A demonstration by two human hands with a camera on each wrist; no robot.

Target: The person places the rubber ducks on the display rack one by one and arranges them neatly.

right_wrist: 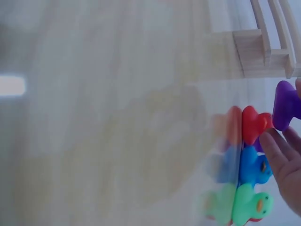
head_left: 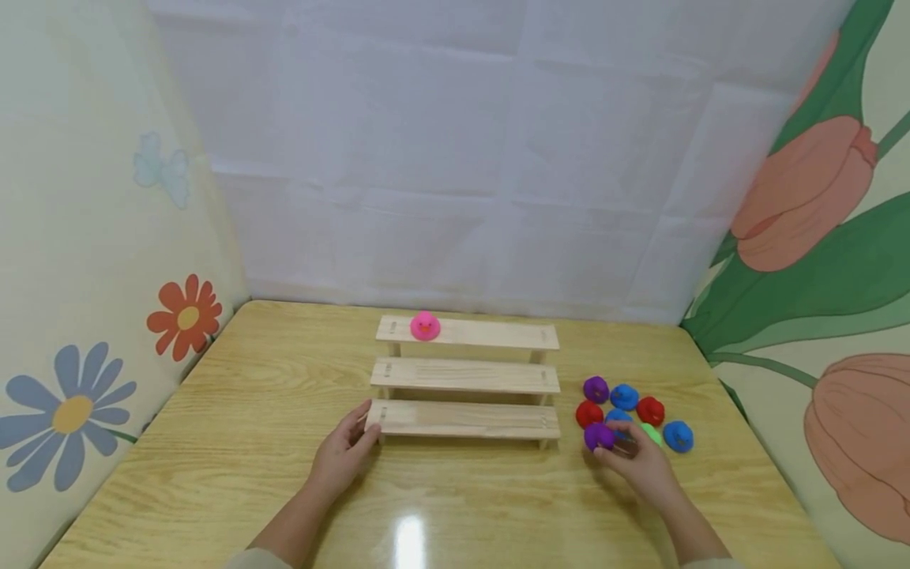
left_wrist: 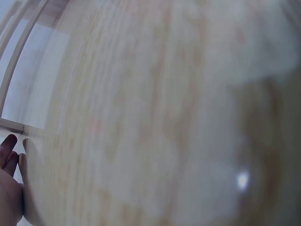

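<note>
Both hands are engaged: our right hand (head_left: 645,466) pinches a purple duck (head_left: 597,436) between thumb and fingers, while our left hand (head_left: 344,450) rests, fingers loosely bent, at the left end of the lowest tier (head_left: 465,415) of a wooden rack (head_left: 462,374); whether it clamps that board, we cannot tell. The purple duck is right of the rack, and the right wrist view shows its base raised off the table (head_left: 483,498). For a clean lift, we should apply light, even pressure to its sides, raise it vertically before any sideways travel, and hold its base level. Clearance is the main caution: a red duck (head_left: 588,413) stands just behind it, a blue duck (head_left: 617,418) behind and to its right, and a green duck (head_left: 651,433) is partly hidden by our right hand; a low sweep could topple them. Farther out are a far purple duck (head_left: 596,388), a far blue duck (head_left: 625,397), a far red duck (head_left: 651,410) and an outermost blue duck (head_left: 678,435). A pink duck (head_left: 425,325) stands on the top tier (head_left: 498,335), toward its left end.
</note>
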